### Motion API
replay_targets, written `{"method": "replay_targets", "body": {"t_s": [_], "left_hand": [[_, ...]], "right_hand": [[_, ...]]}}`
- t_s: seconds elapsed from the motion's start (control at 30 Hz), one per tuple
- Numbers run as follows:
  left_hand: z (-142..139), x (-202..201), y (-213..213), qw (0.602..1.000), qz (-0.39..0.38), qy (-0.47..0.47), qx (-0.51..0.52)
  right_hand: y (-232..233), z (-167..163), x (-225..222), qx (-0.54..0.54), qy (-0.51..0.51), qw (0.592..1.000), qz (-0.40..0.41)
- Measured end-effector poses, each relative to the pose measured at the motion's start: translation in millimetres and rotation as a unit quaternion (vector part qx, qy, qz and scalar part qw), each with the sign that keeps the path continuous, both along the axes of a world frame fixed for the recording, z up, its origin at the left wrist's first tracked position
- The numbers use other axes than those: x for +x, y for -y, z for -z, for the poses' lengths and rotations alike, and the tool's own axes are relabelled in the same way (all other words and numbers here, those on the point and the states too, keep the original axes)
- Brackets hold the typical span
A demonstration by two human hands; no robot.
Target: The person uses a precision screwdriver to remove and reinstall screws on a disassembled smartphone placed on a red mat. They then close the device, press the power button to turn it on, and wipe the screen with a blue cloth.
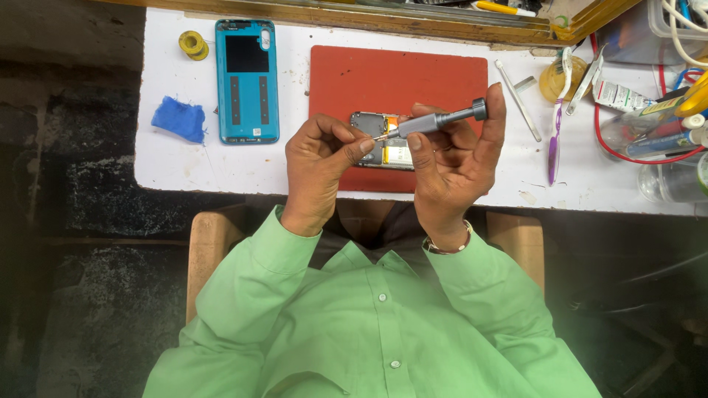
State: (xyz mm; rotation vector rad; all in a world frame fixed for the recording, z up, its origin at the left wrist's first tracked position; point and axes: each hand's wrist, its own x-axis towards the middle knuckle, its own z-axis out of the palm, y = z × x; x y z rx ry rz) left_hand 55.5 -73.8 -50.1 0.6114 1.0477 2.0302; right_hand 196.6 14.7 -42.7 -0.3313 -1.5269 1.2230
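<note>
An opened phone (394, 153) with its back cover off lies on a red mat (398, 81) on the white table. My right hand (453, 158) grips a grey precision screwdriver (439, 120), index finger resting on its end cap, tip pointing left. My left hand (321, 158) pinches its thumb and fingers together right at the screwdriver's tip, above the phone; whatever small part is between them is too small to see.
A teal phone back cover (247, 79) lies left of the mat, with a blue cloth (179, 118) and a yellow solder spool (193, 44) beside it. A purple toothbrush (554, 133), metal tweezers (516, 99), tubes, bottles and red wire crowd the right side.
</note>
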Motion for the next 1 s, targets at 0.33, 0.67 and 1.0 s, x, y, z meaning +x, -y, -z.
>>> {"method": "replay_targets", "body": {"t_s": [0.33,0.67,1.0], "left_hand": [[19,-17,14,0.981,-0.092,-0.162,-0.057],[33,-28,31,0.957,-0.128,-0.199,-0.171],[34,-28,31,0.959,-0.125,-0.197,-0.16]], "right_hand": [[-7,10,1,0.095,0.052,0.994,-0.024],[-8,22,-8,0.174,0.1,0.978,-0.063],[-8,20,-11,0.21,0.132,0.968,-0.043]]}}
